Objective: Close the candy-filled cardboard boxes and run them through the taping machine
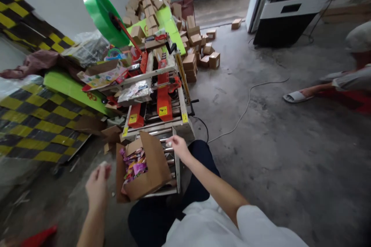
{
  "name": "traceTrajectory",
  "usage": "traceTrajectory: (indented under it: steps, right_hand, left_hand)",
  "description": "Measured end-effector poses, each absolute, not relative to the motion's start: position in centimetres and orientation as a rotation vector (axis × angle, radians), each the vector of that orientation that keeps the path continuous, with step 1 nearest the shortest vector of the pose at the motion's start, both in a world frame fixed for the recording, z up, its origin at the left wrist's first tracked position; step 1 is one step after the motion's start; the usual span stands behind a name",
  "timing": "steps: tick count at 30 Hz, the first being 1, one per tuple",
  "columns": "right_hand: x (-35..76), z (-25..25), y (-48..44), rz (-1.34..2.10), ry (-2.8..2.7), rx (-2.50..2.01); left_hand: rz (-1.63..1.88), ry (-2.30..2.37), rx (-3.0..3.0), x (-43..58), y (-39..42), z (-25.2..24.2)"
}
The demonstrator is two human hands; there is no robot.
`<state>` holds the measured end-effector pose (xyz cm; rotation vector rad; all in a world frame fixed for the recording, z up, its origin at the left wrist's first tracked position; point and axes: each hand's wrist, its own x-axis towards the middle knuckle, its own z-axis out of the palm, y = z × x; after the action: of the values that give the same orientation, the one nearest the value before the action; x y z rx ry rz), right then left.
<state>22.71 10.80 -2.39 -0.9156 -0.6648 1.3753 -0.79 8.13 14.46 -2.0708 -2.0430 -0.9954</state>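
An open cardboard box stands before me on the roller conveyor's near end, its flaps up. Small wrapped packets, mostly pink and purple, fill it. Left of the box, apart from it, my left hand is raised with curled fingers, slightly blurred; a whitish spot shows at its fingertips. My right hand hovers just right of the raised flap, thumb and fingers pinched together. A small white bit shows at those fingertips; whether it is held or stuck on, I cannot make out.
Ahead stands a carton-sealing machine with a green tape roll. Small closed cartons are heaped beyond it. A cable crosses the floor; a seated person's slippered foot is at right. Yellow-black wrapped stacks stand left.
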Motion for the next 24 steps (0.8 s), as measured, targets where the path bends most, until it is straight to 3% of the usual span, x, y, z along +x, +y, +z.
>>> traceTrajectory:
  steps: [4,10,20,24]
  right_hand:
    - [25.6,-0.2,11.7,1.296,-0.587,-0.87]
    - [26.3,2.1,10.1,1.263,-0.581,-0.8]
    - [26.6,3.6,8.4,1.158,-0.655,-0.868]
    - [26.1,2.8,8.6,1.236,-0.685,-0.834]
  left_hand:
    - [-1.273,-2.103,-1.897,1.4,9.3,17.4]
    - [-0.844,-1.508,-2.548,12.7,8.6,16.4]
    - [-0.945,-1.905,-2.723,16.6,7.8,12.1]
    - [-0.783,-1.534,-3.053,16.7,6.1,12.9]
